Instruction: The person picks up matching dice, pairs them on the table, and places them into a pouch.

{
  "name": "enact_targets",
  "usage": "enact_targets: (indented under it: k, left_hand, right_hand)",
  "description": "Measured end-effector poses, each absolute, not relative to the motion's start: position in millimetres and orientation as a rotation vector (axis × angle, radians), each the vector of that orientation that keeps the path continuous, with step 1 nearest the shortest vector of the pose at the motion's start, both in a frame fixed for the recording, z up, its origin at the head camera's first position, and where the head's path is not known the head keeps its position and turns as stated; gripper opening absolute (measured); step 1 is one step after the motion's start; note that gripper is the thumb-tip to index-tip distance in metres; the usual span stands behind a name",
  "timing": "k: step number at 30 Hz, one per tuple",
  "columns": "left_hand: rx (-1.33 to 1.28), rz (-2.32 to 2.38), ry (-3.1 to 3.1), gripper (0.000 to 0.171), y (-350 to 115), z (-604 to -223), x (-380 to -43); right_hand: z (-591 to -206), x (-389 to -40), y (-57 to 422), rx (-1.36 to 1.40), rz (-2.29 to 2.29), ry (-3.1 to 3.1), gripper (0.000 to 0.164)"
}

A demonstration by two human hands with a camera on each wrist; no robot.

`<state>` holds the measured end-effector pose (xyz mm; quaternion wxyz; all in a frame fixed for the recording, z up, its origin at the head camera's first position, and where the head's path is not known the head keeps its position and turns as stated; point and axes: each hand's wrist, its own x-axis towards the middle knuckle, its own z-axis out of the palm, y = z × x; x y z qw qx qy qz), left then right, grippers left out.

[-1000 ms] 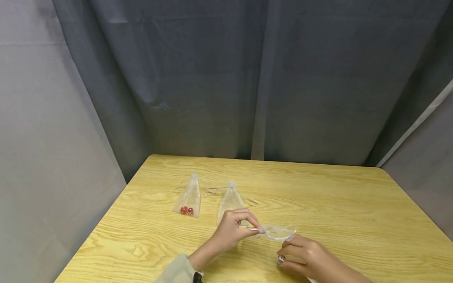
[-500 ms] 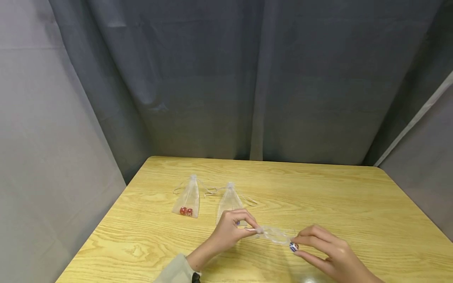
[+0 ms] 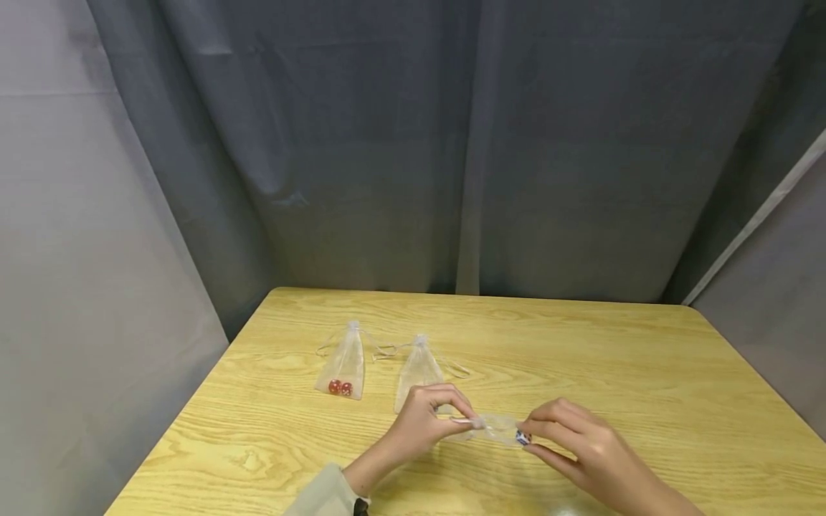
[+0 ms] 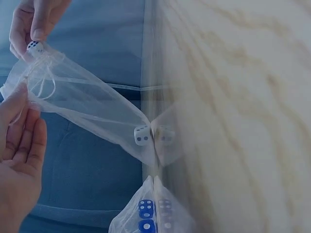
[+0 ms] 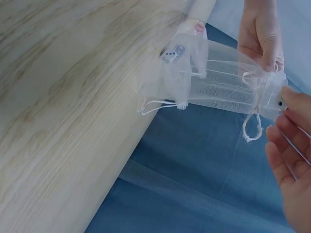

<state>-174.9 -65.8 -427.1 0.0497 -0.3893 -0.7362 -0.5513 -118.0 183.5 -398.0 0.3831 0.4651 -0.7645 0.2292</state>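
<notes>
My left hand [image 3: 419, 419] pinches a sheer white drawstring bag [image 4: 97, 97] near its gathered mouth, holding it over the table. White cord loops [image 5: 252, 128] hang from the neck. One white die [image 4: 142, 135] with dark pips lies inside at the bag's bottom. Between thumb and fingers, my right hand [image 3: 584, 444] pinches another white die [image 3: 523, 436] right at the mouth, where mesh partly covers it in the right wrist view.
Two similar bags lie farther back on the wood-grain table [image 3: 613, 373]: one bag [image 3: 342, 365] has red dice [image 3: 340, 388], the other bag [image 3: 419, 369], partly behind my left hand, has blue dice [image 4: 146, 216]. Grey curtains [image 3: 361, 143] surround the table.
My right hand shifted right, away from the bag's edge, then came back left, bringing the pinched die up to the mouth. The left hand has stayed nearly still.
</notes>
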Motion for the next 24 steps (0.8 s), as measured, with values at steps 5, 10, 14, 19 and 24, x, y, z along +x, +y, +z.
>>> enact_targets:
  k: [5,10,14,19,24]
  left_hand:
    - [-1.186,-1.712,-2.294,0.007,-64.2,-426.2,-175.0]
    - [-1.218,-1.752,-2.288,0.008,-59.5,-425.6,-178.4]
    - [-1.222,-1.822,-2.259,0.011,-57.3,-426.3,-180.0]
    - [-1.188,-1.864,-2.273,0.014,-59.3,-428.1,-179.3]
    - [-1.177,-1.870,-2.293,0.015,-62.0,-429.6,-179.3]
  right_hand:
    - [-399.7,-117.6,187.1,1.141,0.551,-1.954,0.034]
    - [-403.8,-115.6,193.7,1.105,0.688,-1.959,0.034]
    - [-405.9,-113.8,200.4,1.010,0.809,-2.014,0.045]
    - [-411.2,-112.3,206.4,0.978,0.804,-2.170,0.064]
    - [-415.8,-112.4,204.7,1.049,0.661,-2.220,0.054]
